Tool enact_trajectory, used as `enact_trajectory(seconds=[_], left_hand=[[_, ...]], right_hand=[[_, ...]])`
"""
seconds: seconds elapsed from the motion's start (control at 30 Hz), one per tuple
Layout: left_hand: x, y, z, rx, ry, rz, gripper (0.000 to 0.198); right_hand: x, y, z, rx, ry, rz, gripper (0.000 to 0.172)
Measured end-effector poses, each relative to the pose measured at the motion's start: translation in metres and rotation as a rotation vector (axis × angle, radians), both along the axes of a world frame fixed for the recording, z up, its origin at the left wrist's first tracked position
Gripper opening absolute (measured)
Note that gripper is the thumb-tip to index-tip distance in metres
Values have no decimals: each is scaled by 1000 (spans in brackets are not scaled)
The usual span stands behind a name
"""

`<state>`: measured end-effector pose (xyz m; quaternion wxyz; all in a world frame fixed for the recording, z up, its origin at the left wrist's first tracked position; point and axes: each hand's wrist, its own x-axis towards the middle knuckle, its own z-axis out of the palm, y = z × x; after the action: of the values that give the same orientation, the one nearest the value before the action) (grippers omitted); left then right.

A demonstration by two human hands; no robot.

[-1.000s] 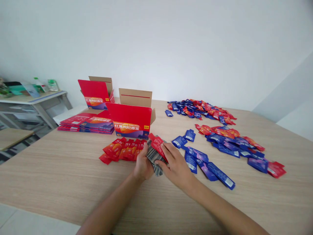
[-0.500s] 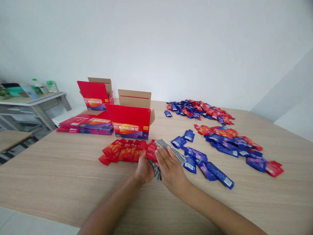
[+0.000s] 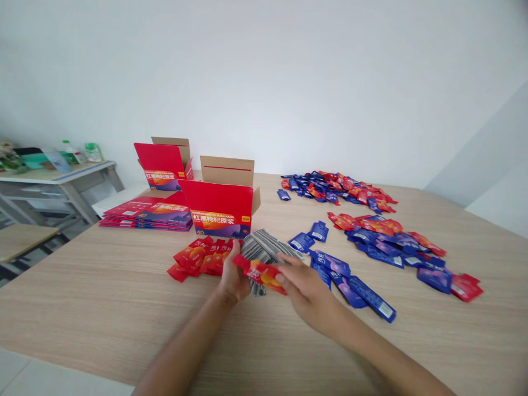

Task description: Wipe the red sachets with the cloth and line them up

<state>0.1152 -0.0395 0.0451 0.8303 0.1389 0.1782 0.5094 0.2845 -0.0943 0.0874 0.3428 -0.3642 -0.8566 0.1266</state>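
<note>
Two hands sort sachets: left hand (image 3: 233, 278) grips silver stack (image 3: 264, 250); right hand (image 3: 303, 286) pinches red sachet (image 3: 260, 273), likely bound leftward to red row (image 3: 198, 257).

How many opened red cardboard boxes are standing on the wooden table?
2. One opened red cardboard box stands just beyond the hands; the second opened red box stands farther back left, behind the stack of flat red cartons. None appears hidden.
</note>
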Motion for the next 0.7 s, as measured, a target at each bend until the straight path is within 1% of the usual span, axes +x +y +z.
enact_trajectory(seconds=[0.07, 0.13, 0.2, 0.27, 0.33, 0.4, 0.47, 0.53, 0.63, 0.7], left_hand=[[5, -5, 0, 24, -21, -64, 62], [8, -10, 2, 32, -25, -123, 64], [9, -14, 3, 22, -22, -151, 64], [10, -15, 4, -1, -12, -142, 62], [10, -14, 4, -22, 0, -114, 59], [11, -13, 2, -25, 6, -112, 59], [12, -13, 0, -4, -12, -146, 63], [13, -14, -2, 22, -42, -192, 66], [16, -16, -5, 43, -69, -220, 66], [18, -17, -7, 45, -63, -216, 66]], right_hand=[[5, 6, 4, -137, 290, -123, 32], [6, 15, -1, -185, 492, -226, 34], [5, 25, -12, -194, 573, -274, 40], [4, 32, -24, -191, 593, -314, 44], [4, 38, -33, -132, 555, -345, 41], [5, 40, -37, -32, 455, -377, 35], [7, 40, -37, 51, 333, -400, 35], [8, 38, -35, 95, 217, -413, 38], [10, 36, -33, 113, 66, -373, 47], [11, 36, -32, 91, 27, -308, 47]])
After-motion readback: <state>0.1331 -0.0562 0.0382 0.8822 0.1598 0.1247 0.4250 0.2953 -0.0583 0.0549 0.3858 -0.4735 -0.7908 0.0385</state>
